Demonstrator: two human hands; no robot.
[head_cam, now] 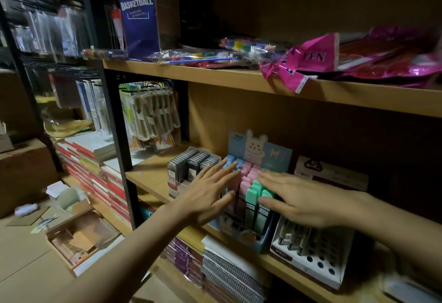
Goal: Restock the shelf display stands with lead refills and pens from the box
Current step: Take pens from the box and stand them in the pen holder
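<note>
1. While both hands are reaching over the middle wooden shelf [153, 178] in the head view, the left hand [208, 192] is lying flat with fingers straight and spread, holding nothing; its fingertips are touching the pale blue cases at the left edge of the blue cardboard display stand with a rabbit-shaped header card [258, 149].
2. The right hand [299, 197] is likewise flat, its straight fingers pressing on the mint green lead refill cases [253, 197] packed upright in the stand's front rows, beside the pink cases [248, 171].
3. Uneven pressing is risking a tilt: the stand is sitting near the shelf's front edge, so a hard push could be tipping it forward onto the spiral notebooks [229, 271] below.
4. A sideways shove could be knocking the grey lead refill tray [191, 166] just to the left, or the white perforated pen stand [311, 255] to the right, whose front holes are showing empty.
5. The opened brown cardboard box [81, 238] is resting well apart on the floor; motion blur is hiding its contents.
</note>
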